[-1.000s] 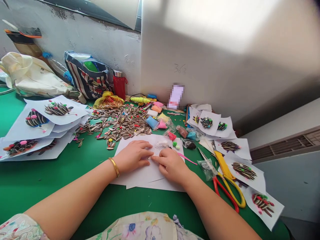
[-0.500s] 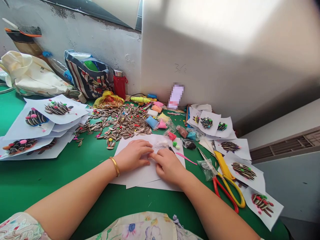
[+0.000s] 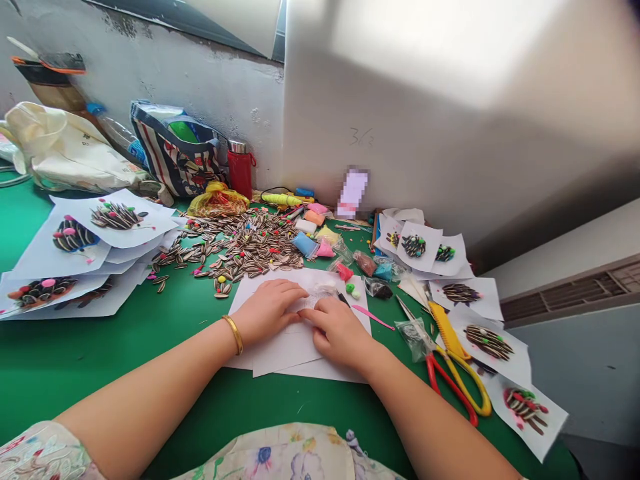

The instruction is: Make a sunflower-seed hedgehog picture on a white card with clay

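Note:
My left hand (image 3: 267, 308) rests over a small stack of white paper (image 3: 280, 357), its fingers bent and drawn together. A gold bangle (image 3: 233, 335) circles that wrist. Opposite, my right hand (image 3: 340, 332) has its forefinger pointing left, with the other fingers curled under. The fingertips of both hands meet above the paper; whatever lies between them is hidden. Behind the fingers is a crumpled clear plastic wrapper (image 3: 323, 289). A dark, thin object (image 3: 343, 300) shows just past my right knuckles. Close by lies a pink modelling tool (image 3: 373, 317).
A heap of striped sunflower seeds (image 3: 250, 240) spreads behind the paper. Packets of coloured clay (image 3: 305, 245) lie beside it. Scissors (image 3: 450, 360) and a yellow cutter (image 3: 447, 330) are at right. Seed-decorated sheets (image 3: 120, 217) lie at both sides. A red flask (image 3: 240, 173) stands at back.
My left hand has shifted slightly right, and its thumb has come closer to its fingers. My right hand stays nearly in place.

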### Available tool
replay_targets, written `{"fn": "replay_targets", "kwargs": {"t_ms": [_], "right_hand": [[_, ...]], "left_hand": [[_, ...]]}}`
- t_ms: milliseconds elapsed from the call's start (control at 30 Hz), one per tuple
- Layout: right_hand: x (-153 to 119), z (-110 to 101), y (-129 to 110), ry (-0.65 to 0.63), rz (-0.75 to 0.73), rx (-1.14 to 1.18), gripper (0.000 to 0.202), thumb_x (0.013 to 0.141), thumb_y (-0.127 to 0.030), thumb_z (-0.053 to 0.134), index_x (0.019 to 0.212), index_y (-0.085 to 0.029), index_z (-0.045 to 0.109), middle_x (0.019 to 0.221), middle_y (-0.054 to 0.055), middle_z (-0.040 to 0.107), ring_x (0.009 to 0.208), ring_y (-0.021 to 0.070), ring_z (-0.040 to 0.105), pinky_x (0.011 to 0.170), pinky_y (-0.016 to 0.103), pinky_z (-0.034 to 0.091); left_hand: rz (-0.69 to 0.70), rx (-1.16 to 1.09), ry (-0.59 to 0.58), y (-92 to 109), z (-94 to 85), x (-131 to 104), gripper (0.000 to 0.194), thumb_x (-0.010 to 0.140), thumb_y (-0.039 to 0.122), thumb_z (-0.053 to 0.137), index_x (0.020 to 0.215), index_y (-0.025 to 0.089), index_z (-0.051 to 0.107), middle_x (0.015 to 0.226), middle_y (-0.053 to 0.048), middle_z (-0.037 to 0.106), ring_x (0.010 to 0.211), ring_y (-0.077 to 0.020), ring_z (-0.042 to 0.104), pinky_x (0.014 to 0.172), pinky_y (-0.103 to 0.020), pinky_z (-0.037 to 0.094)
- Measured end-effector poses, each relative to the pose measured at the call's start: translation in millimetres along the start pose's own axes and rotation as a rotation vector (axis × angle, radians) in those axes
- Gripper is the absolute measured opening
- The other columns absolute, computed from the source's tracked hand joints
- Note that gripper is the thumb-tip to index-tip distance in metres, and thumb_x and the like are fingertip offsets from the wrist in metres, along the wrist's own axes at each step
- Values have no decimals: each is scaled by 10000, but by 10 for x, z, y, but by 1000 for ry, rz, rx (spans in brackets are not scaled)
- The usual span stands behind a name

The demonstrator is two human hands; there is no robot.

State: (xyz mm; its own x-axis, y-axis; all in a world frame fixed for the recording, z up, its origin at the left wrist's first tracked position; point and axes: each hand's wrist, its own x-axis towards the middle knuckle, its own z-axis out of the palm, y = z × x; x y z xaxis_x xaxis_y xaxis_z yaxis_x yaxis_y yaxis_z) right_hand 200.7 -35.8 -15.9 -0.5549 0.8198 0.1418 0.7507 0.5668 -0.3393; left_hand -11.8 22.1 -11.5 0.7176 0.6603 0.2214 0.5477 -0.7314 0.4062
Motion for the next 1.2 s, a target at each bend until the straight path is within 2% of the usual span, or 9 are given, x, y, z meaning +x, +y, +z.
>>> {"fn": "replay_targets", "kwargs": {"t_ms": [133, 333, 567, 700, 867, 1000, 1200], "right_hand": [[-6, -3, 10, 24, -8, 55, 470, 819, -92, 509, 1255, -239, 605, 967, 64, 566, 926, 218, 499, 828, 349, 393], [-11, 18, 14, 19, -7, 27, 501, 808, -94, 530, 1274, -265, 604, 969, 59, 554, 915, 213, 490, 813, 347, 381], [-15, 29, -9, 20, -10, -14, 471, 820, -101, 535, 1250, -271, 624, 954, 58, 546, 909, 214, 484, 826, 356, 377], [-16, 27, 32, 76, -48, 25, 463, 821, -82, 540, 1235, -261, 644, 938, 55, 544, 878, 200, 487, 798, 341, 383], [-22, 27, 80, 88, -104, 48, 345, 817, -85, 567, 1054, -276, 730, 853, 31, 522, 827, 183, 477, 768, 334, 365], [-19, 27, 41, 65, -72, 87, 358, 824, -80, 551, 1098, -245, 711, 900, 42, 556, 882, 192, 496, 809, 339, 390], [-14, 20, -11, 50, -50, 105, 359, 843, -80, 529, 1132, -225, 685, 926, 51, 575, 911, 200, 507, 836, 344, 408]], "left_hand": [[6, -42, -14, -78, 1, 5, 397, 851, 209, 676, 1241, 221, 605, 1236, -82, 669, 1161, -261, 596, 1019, -422, 447], [21, -97, -73, -199, -22, -6, 499, 823, 191, 687, 1310, 227, 583, 1317, -89, 632, 1229, -271, 565, 1080, -441, 418], [14, -119, -80, -195, -53, -10, 518, 812, 162, 663, 1320, 225, 586, 1324, -94, 629, 1236, -274, 565, 1084, -452, 424], [24, -128, -73, -189, -53, -2, 480, 829, 132, 621, 1300, 225, 595, 1296, -84, 649, 1211, -255, 581, 1073, -437, 433], [-16, -161, -46, -196, -25, 8, 307, 885, 144, 541, 1164, 211, 650, 1247, -68, 677, 1170, -228, 605, 1042, -408, 456], [-4, -181, -34, -190, -13, 8, 178, 904, 159, 505, 932, 199, 676, 1226, -62, 686, 1173, -217, 604, 1034, -400, 464], [12, -148, -32, -160, -34, 9, 199, 873, 120, 508, 845, 199, 688, 1217, -53, 693, 1196, -221, 593, 1055, -413, 455]]}}
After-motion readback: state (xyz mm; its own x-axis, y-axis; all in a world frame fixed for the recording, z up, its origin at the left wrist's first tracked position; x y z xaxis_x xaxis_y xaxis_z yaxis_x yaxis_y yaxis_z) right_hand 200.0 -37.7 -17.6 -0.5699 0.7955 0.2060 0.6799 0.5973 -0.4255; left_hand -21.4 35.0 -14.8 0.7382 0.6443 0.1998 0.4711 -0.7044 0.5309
